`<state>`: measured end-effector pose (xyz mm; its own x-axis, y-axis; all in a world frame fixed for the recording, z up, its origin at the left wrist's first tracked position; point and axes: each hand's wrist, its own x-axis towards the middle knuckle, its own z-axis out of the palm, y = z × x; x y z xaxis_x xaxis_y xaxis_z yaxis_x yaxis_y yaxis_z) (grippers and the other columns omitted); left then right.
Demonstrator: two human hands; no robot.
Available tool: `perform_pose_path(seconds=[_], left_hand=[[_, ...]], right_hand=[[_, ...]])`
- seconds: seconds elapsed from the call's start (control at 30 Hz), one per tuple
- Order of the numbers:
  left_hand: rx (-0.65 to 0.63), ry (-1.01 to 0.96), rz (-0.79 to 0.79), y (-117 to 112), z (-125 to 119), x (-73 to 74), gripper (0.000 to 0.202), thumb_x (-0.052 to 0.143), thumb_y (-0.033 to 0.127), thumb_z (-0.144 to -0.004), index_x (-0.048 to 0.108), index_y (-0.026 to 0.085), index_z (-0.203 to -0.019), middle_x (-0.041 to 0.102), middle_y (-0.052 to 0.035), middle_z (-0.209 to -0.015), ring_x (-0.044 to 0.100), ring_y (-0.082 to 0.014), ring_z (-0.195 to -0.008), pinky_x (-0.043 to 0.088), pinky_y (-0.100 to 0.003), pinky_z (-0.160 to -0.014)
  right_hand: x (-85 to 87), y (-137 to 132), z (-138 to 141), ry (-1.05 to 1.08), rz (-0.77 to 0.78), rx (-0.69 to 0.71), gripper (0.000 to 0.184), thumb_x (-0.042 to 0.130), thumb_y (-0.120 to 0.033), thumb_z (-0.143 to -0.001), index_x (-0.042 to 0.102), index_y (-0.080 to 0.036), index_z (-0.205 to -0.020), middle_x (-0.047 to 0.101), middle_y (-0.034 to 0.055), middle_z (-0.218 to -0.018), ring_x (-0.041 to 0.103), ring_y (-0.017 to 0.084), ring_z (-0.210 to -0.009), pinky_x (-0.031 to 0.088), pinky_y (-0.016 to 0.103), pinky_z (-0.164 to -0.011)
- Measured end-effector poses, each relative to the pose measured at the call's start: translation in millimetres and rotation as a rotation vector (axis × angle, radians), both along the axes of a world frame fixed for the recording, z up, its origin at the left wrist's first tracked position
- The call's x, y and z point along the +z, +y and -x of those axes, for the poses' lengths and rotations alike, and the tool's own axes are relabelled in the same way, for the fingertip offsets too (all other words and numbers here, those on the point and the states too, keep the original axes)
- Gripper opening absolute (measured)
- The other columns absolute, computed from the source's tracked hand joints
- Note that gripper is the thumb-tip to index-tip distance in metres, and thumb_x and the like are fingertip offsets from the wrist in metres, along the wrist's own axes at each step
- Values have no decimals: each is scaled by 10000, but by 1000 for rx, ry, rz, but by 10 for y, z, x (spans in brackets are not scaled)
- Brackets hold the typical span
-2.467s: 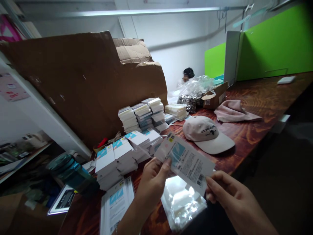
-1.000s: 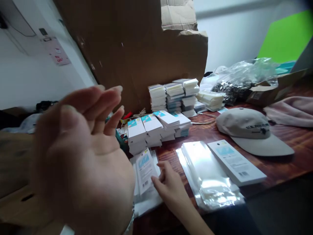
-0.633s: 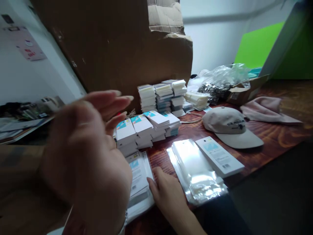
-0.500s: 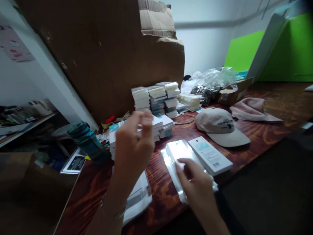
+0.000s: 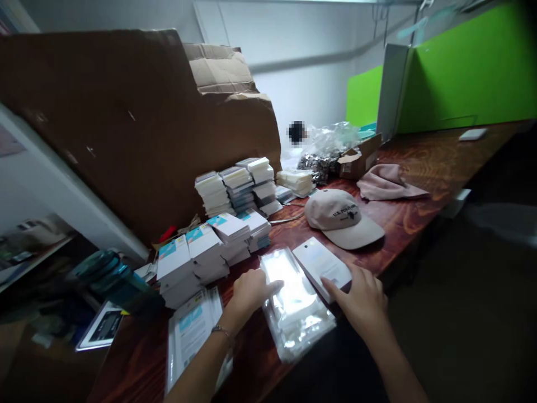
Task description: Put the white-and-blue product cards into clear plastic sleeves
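Note:
A pile of clear plastic sleeves (image 5: 289, 313) lies on the table in front of me, glaring with reflected light. At its left edge, my left hand (image 5: 251, 291) has curled fingers and its thumb resting on the top sleeve. My right hand (image 5: 363, 296) grips the near end of a stack of white printed cards (image 5: 321, 266) just right of the sleeves, thumb on one side and fingers on the other. Beyond my left forearm are filled clear packets with printed cards (image 5: 195, 324), partly hidden by that arm.
Stacks of white and blue cards (image 5: 210, 246) stand behind the packets, with taller stacks (image 5: 239, 184) against the cardboard (image 5: 138, 123). A cap (image 5: 344, 218) and pink cloth (image 5: 388, 182) lie to the right. A teal bottle (image 5: 113, 280) stands at the left edge.
My left hand has come down from in front of the card stacks to the sleeves. My right hand has shifted from the sleeves to the printed cards. The view has turned right.

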<state>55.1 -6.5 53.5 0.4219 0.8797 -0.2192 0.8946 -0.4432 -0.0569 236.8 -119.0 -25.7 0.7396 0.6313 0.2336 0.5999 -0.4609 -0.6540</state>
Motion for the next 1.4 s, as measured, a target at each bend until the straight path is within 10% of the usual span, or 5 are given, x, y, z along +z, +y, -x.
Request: perform_pose_path(seconds=[0.4,0.67,0.87,1.13,1.4], left_hand=[[-31,-68,-6,-118,-34,90,347,422,380,-844,702,186,-778,722,-149,-885,679,-304,-878,476,-358,-734],[76,-452,-61,-106,24,303,229,360,311,-870,560,200,-860,693,-131,-826,663,-305,-862,456,-410,-773],[104,-996,68,-84,71,472,174,272,400,-925,342,241,-938,700,-93,-943,694,-182,-755,518,-291,-666],[217,-1616,453,-152,28,564,199,513,347,-872,357,241,-936,725,-59,-918,719,-186,-776,552,-347,-732],[174,-1568,548,-327,-83,535,269,554,365,-873,421,216,-1053,727,-71,-903,708,-177,-728,544,-257,-596]], right_hand=[[71,-33,39,87,-299,-83,408,545,-426,-778,662,-152,-1056,666,152,-885,614,307,-783,456,468,-793],[266,-131,165,412,-564,-93,402,590,-472,-809,634,-199,-1101,694,89,-930,617,236,-721,483,347,-655],[362,-175,235,1253,-657,312,416,754,-469,-682,654,-174,-958,647,9,-650,569,162,-521,437,252,-460],[349,-148,247,1328,-610,355,380,799,-429,-640,690,-146,-868,700,30,-656,622,155,-548,460,211,-469],[329,-111,290,1372,-796,211,354,791,-391,-690,636,-193,-940,672,-14,-708,600,132,-554,467,209,-467]])
